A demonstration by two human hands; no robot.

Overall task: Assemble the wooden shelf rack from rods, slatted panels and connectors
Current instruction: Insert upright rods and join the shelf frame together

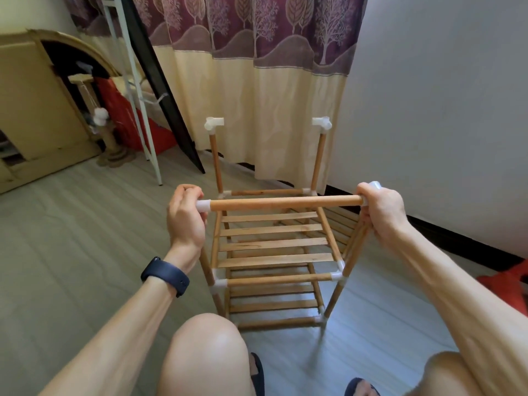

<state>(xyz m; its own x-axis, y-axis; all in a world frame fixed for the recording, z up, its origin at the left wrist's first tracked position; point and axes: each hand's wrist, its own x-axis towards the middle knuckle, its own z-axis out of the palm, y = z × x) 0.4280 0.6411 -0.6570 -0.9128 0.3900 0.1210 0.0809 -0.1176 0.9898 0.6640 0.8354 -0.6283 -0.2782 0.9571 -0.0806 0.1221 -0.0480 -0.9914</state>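
The wooden shelf rack point(274, 244) stands on the floor in front of my knees, with two slatted panels one above the other. A horizontal wooden rod point(285, 203) spans its near top. My left hand point(185, 215) grips the white connector point(203, 205) at the rod's left end. My right hand point(383, 212) grips the white connector point(375, 185) at the right end. Two far upright rods point(215, 164) point(317, 161) rise from the upper panel, each capped by a white connector point(213, 123) point(322, 122) with nothing joining them.
A patterned curtain point(257, 81) hangs behind the rack and a white wall point(443, 110) runs along the right. A black board and a white metal frame point(137, 90) lean at the left, beside a cardboard box point(34, 110). A red item point(508, 281) lies on the floor at right.
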